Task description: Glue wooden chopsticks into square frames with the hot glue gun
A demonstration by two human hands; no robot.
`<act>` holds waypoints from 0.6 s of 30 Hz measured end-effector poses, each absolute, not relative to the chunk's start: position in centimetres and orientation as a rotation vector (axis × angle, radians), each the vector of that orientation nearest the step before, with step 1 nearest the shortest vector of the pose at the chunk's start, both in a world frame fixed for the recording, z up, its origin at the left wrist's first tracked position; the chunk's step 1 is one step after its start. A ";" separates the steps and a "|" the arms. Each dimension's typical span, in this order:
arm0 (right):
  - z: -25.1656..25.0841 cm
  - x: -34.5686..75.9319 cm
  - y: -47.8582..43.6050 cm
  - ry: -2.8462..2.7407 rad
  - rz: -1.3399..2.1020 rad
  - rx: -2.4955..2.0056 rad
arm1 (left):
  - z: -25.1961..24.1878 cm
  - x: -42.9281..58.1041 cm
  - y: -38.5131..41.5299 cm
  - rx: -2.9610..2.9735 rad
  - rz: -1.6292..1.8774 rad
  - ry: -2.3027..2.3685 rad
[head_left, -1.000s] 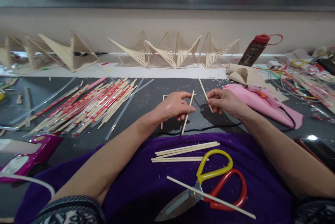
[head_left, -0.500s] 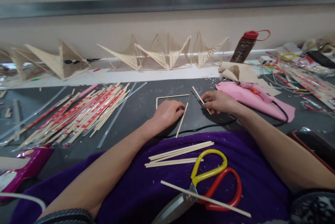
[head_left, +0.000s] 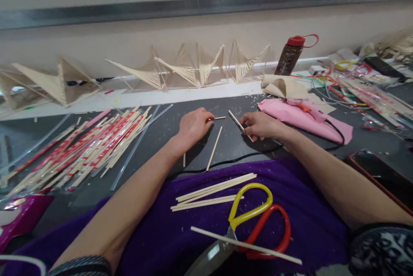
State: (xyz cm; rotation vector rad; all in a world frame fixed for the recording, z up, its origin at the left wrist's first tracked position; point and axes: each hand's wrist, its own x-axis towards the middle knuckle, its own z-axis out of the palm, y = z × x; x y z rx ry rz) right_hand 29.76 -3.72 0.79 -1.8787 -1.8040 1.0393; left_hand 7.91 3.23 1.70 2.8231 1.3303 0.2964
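Note:
My left hand [head_left: 195, 128] is over the dark tabletop, its thumb and fingers closed at the near end of a thin wooden stick [head_left: 220, 117]. That stick was joined at a corner to another stick [head_left: 184, 159], whose lower end shows below my wrist; the corner is hidden under the hand. A loose wooden stick [head_left: 214, 149] lies slanted between my hands. My right hand [head_left: 262, 126] pinches a wooden stick [head_left: 236, 119], tilted, above the table. On the purple cloth [head_left: 155, 233] over my lap lie several wooden sticks [head_left: 216, 187] and scissors [head_left: 251, 220] with yellow and red handles.
Bundled sticks in red-marked wrappers [head_left: 97, 147] lie left. A pink glue gun [head_left: 306, 108] rests on pink material [head_left: 284, 116], its black cord [head_left: 232, 160] crossing the table. Twisted stick models [head_left: 206, 67] and a bottle [head_left: 289, 58] stand behind. A phone [head_left: 380, 172] lies right.
My left hand has moved up and left, from beside the slanted stick to the upper stick of the cornered pair. The right hand keeps its stick. The whole view has shifted slightly.

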 end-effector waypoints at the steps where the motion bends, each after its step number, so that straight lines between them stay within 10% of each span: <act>1: 0.8 29.7 -3.7 -1.817 1.038 -1.884 | 1.5 8.1 4.0 2.863 0.270 1.386; 18: 0.9 28.2 -4.3 -2.027 0.879 -1.902 | -0.4 7.0 7.6 2.844 0.238 1.391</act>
